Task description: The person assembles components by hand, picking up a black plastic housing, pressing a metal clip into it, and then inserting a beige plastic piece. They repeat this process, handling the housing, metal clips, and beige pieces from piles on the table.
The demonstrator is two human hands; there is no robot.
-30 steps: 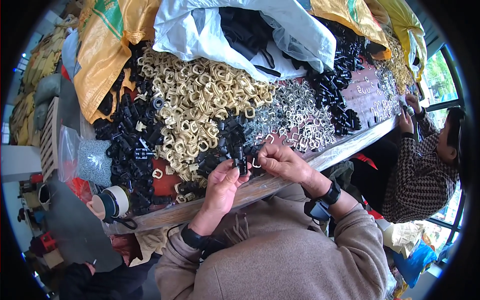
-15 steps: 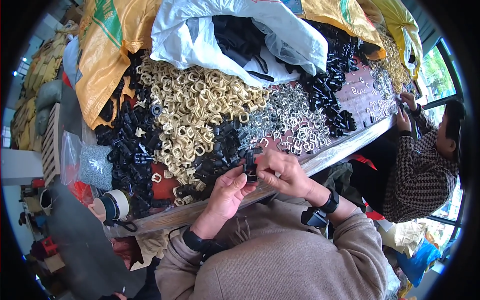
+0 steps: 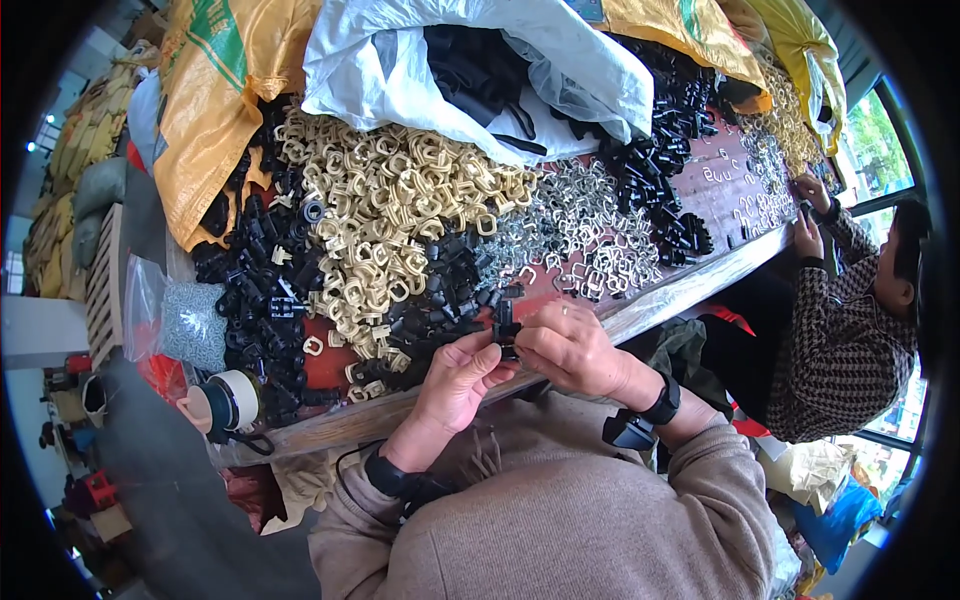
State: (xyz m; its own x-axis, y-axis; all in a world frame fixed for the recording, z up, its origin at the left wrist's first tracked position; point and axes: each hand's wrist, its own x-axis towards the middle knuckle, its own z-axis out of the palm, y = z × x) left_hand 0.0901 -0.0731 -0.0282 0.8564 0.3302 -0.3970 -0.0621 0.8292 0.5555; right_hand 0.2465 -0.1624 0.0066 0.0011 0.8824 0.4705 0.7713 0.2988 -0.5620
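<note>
My left hand (image 3: 458, 382) is closed around a small black plastic part (image 3: 503, 318), thumb and fingers pinching it from the left, above the table's near edge. Against the same part from the right, my right hand (image 3: 570, 347) has its fingers curled in; what lies under its fingertips is hidden. Just beyond my hands is a pile of black plastic parts (image 3: 452, 285). Past it lies a big heap of cream-coloured plastic loops (image 3: 400, 215). Shiny metal D-shaped rings (image 3: 605, 262) are spread to the right of that heap.
An open white sack (image 3: 350, 85) of black pieces stands at the back, an orange woven sack (image 3: 205, 130) at its left. A bag of small metal bits (image 3: 194, 328) and a cup (image 3: 222, 404) sit at the left edge. Another person (image 3: 845, 330) works at the right.
My right hand has turned and its fingers have curled down closer onto the black part. My left hand has stayed almost in place, still gripping it.
</note>
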